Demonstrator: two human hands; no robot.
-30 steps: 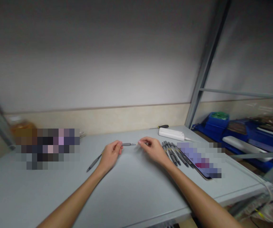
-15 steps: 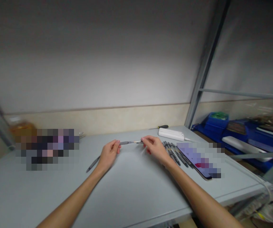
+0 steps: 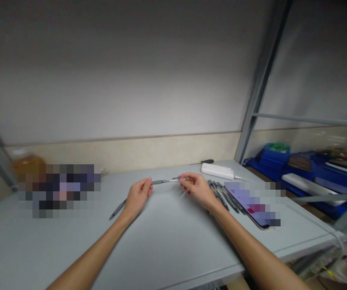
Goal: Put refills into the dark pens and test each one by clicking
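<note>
Over the desk, my left hand pinches the grey barrel of a pen held level. From it a thin, shiny pen refill reaches across to my right hand, whose fingers are closed around its far end. A small dark pen piece shows at the right fingertips, and a pale see-through piece hangs beneath them, too blurred to name. Another grey pen lies on the desk beside my left wrist, partly hidden by it. Several grey pens lie in a group to the right of my right hand.
Right of the pens lies a phone, partly pixelated. Behind it are a white power bank with a cable and a screwdriver. A pixelated pile sits at the left. Blue bins stand beyond the metal frame.
The dark piece at my right fingertips has tilted and shows more above the refill. Both hands stay almost in place, and the things on the desk have not moved.
</note>
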